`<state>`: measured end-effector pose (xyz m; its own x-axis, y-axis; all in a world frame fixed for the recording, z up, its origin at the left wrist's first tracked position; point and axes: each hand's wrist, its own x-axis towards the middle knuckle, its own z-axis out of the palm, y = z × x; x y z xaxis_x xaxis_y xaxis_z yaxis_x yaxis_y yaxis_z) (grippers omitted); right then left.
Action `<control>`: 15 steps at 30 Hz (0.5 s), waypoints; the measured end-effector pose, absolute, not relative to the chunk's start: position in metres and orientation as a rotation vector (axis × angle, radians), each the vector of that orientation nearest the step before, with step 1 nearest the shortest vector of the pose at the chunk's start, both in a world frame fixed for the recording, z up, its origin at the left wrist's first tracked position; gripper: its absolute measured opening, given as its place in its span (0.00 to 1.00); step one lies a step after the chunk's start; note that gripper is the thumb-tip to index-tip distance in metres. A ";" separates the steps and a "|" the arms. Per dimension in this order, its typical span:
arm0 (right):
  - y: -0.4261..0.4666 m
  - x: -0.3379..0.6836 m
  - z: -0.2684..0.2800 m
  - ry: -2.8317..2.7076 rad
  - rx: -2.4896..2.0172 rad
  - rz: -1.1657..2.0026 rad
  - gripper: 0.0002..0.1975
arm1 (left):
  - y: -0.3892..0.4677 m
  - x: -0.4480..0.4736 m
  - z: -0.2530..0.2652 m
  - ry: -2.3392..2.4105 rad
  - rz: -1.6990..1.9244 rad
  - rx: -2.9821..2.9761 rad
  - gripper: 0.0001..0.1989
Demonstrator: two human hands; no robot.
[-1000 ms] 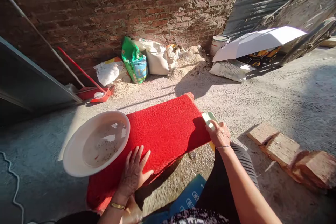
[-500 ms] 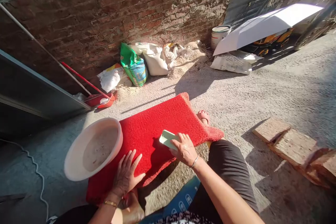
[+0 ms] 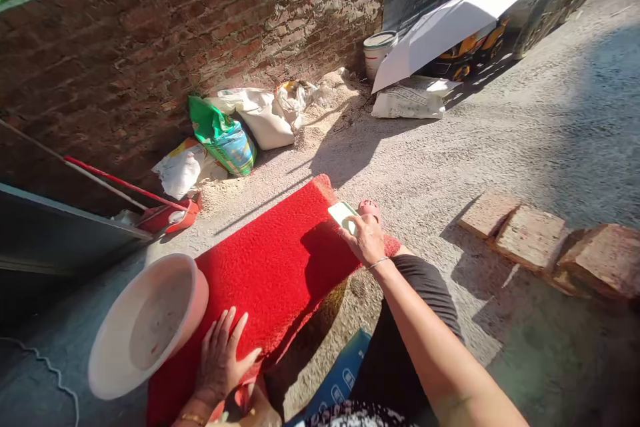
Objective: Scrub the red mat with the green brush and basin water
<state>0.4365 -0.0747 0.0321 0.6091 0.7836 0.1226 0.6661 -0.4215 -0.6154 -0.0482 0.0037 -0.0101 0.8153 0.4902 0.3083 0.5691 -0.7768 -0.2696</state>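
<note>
A: Hands rn?
B: Apart. L hand (image 3: pixel 220 357) spread flat on the red rug (image 3: pixel 265 240), nothing visible in its grip. R hand (image 3: pixel 369 237) closed round a pale green block (image 3: pixel 341 212).
A: Rug's where, exactly?
B: Under L hand, running fwd & across to below R hand. Prob. propped on sth; can't see what.
A: Why's L flat?
B: My guess: pinning the near end so it won't slide.
A: & the block?
B: Gripped at one end, other end poking past the fingers, prob. for a firm hold. Can't tell if its underside touches the rug.
A: Basin?
B: Pale basin (image 3: pixel 195 303), just L of L hand, prob. cloudy water inside. Handy reach, I'd say. On the rug or beside it? Can't tell.
A: Else?
B: Foot (image 3: pixel 369 209) just beyond R hand; bricks (image 3: pixel 530 237) well off to its right.
</note>
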 end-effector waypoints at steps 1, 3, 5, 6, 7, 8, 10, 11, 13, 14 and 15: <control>-0.065 0.434 0.038 -1.198 -2.189 0.261 0.17 | 0.005 -0.048 -0.010 -0.798 -0.317 -2.643 0.46; -0.047 0.434 0.045 -1.320 -2.161 0.314 0.18 | 0.008 -0.047 -0.010 -0.788 -0.325 -2.640 0.45; -0.037 0.442 0.046 -1.383 -2.149 0.366 0.19 | 0.010 -0.046 -0.008 -0.765 -0.324 -2.649 0.45; -0.036 0.449 0.045 -1.364 -2.172 0.394 0.19 | 0.010 -0.045 -0.007 -0.752 -0.323 -2.657 0.45; -0.036 0.456 0.043 -1.301 -2.218 0.417 0.20 | 0.010 -0.044 -0.007 -0.741 -0.328 -2.664 0.45; -0.038 0.464 0.041 -1.203 -2.276 0.430 0.21 | 0.010 -0.043 -0.006 -0.736 -0.337 -2.669 0.45; -0.042 0.476 0.037 -0.985 -2.358 0.443 0.22 | 0.010 -0.043 -0.005 -0.736 -0.354 -2.674 0.45; -0.043 0.479 0.035 -0.906 -2.359 0.465 0.22 | 0.010 -0.042 -0.005 -0.740 -0.358 -2.674 0.46; -0.042 0.478 0.034 -0.874 -2.267 0.550 0.21 | 0.011 -0.042 -0.005 -0.755 -0.356 -2.670 0.46; -0.039 0.474 0.033 -0.894 -2.204 0.602 0.20 | 0.011 -0.042 -0.005 -0.760 -0.354 -2.668 0.46; -0.037 0.470 0.033 -0.922 -2.149 0.641 0.20 | 0.012 -0.042 -0.005 -0.760 -0.353 -2.665 0.45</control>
<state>0.4703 -0.0366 0.0331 0.6238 0.7648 -0.1609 0.4174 -0.5001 -0.7587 -0.0423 0.0117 -0.0053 0.8254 0.4606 0.3264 0.5467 -0.7966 -0.2582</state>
